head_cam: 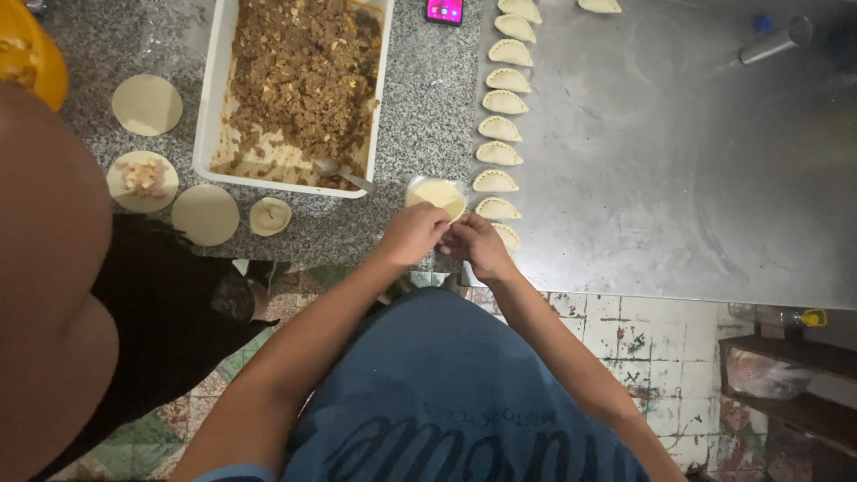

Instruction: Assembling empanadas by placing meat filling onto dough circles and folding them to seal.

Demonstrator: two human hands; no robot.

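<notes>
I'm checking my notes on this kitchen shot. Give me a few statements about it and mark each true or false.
1. Both hands meet over the edge of the counter, the left hand against the right hand. True.
2. The white tray holds folded pastries. False: it holds brown minced filling and a spoon.
3. The folded pastries lie in a row on the metal sheet. True.
4. The phone lies on the floor tiles. False: it lies on the granite counter, near the top edge of the view.
5. Every flat dough disc is bare. False: one disc carries filling.
</notes>
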